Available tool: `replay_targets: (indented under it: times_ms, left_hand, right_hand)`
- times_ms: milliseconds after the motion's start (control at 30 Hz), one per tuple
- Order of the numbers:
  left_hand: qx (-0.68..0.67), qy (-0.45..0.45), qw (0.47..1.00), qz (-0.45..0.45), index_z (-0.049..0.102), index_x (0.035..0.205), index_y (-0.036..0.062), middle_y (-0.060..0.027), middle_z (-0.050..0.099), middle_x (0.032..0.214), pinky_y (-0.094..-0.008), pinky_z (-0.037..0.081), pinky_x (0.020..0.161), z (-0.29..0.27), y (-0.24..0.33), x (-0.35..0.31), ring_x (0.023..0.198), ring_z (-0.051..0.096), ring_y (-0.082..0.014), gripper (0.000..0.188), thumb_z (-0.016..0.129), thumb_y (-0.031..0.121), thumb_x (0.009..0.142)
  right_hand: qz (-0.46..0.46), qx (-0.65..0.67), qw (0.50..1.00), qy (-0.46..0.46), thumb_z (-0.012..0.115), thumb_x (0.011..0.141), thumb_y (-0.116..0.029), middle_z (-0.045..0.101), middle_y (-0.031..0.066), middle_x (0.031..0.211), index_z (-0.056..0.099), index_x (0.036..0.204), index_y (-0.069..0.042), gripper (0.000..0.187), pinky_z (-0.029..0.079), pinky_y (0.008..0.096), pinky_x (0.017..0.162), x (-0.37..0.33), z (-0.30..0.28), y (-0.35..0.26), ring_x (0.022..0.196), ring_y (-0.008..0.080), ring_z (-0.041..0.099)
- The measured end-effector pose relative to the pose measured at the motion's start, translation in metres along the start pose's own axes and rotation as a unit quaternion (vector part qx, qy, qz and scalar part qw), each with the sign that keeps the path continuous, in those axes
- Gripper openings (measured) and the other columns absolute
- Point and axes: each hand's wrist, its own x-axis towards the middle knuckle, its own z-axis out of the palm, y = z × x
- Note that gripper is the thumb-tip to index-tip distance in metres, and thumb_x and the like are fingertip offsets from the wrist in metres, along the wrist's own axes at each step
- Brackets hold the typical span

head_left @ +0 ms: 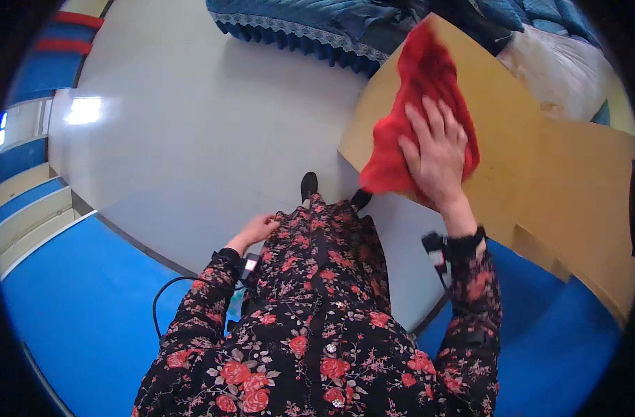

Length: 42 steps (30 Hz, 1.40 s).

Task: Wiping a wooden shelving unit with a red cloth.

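Note:
A crumpled red cloth lies on a tan wooden-looking tabletop at the upper right, partly draped toward its near left edge. My right hand rests flat on the cloth with its fingers spread, pressing it to the surface. Beside the skirt of my black floral dress, my left hand hangs low with loosely bent fingers. Nothing shows in it; its fingertips are at the fabric. Each wrist wears a dark band with a small device.
A bed with a blue ruffled cover stands beyond the table. White bedding or a bag lies past the tabletop's far right edge. Pale floor stretches left, toward blue-and-cream shelving. Blue panels flank me.

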Motion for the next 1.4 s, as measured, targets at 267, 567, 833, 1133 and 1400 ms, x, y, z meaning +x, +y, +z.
replay_targets:
  times_ms: [267, 567, 833, 1133, 1400]
  left_hand:
    - [-0.167, 0.099, 0.975, -0.106, 0.058, 0.114, 0.0054, -0.0073, 0.064, 0.090, -0.0250, 0.046, 0.053, -0.011, -0.022, 0.001, 0.068, 0.060, -0.0118, 0.036, 0.057, 0.026, 0.085]
    - [-0.038, 0.053, 0.997, -0.039, 0.058, 0.114, 0.0020, -0.0107, 0.066, 0.088, -0.0298, 0.048, 0.060, -0.011, -0.021, 0.011, 0.070, 0.062, -0.0161, 0.039, 0.059, 0.027, 0.084]
    - [-0.099, 0.113, 0.989, 0.006, 0.056, 0.116, 0.0010, -0.0117, 0.065, 0.096, -0.0290, 0.049, 0.061, -0.039, 0.015, 0.030, 0.074, 0.064, -0.0180, 0.043, 0.057, 0.029, 0.084]
    - [-0.093, 0.078, 0.993, 0.013, 0.055, 0.115, 0.0024, -0.0084, 0.065, 0.088, -0.0293, 0.050, 0.065, -0.005, -0.032, 0.018, 0.069, 0.062, -0.0164, 0.041, 0.057, 0.031, 0.085]
    - [-0.077, -0.100, 0.989, -0.076, 0.053, 0.122, 0.0105, 0.0008, 0.058, 0.090, -0.0301, 0.047, 0.061, 0.001, -0.062, 0.006, 0.075, 0.053, -0.0124, 0.045, 0.051, 0.043, 0.090]
  right_hand:
    - [0.204, -0.160, 0.966, -0.004, 0.049, 0.086, -0.041, 0.047, 0.0125, 0.128, 0.053, 0.121, -0.013, 0.045, 0.035, 0.0513, 0.092, -0.067, 0.020, 0.163, 0.118, 0.0363, 0.041]
    - [0.095, -0.071, 0.988, 0.094, 0.053, 0.082, -0.045, 0.049, 0.0062, 0.125, 0.056, 0.116, -0.020, 0.043, 0.034, 0.0487, 0.092, 0.028, 0.032, 0.036, 0.120, 0.0273, 0.039]
    - [0.193, -0.127, 0.972, 0.037, 0.051, 0.086, -0.043, 0.047, 0.0087, 0.130, 0.050, 0.126, -0.019, 0.047, 0.035, 0.0476, 0.096, -0.122, -0.008, 0.110, 0.121, 0.0296, 0.041]
    - [0.363, -0.185, 0.912, 0.048, 0.040, 0.090, -0.051, 0.045, 0.0078, 0.134, 0.044, 0.132, -0.023, 0.051, 0.035, 0.0486, 0.098, -0.022, 0.018, 0.195, 0.121, 0.0313, 0.041]
    - [0.065, -0.088, 0.988, 0.107, 0.047, 0.090, -0.037, 0.042, 0.0087, 0.137, 0.048, 0.129, -0.017, 0.044, 0.030, 0.0427, 0.103, 0.036, -0.034, 0.062, 0.126, 0.0291, 0.037]
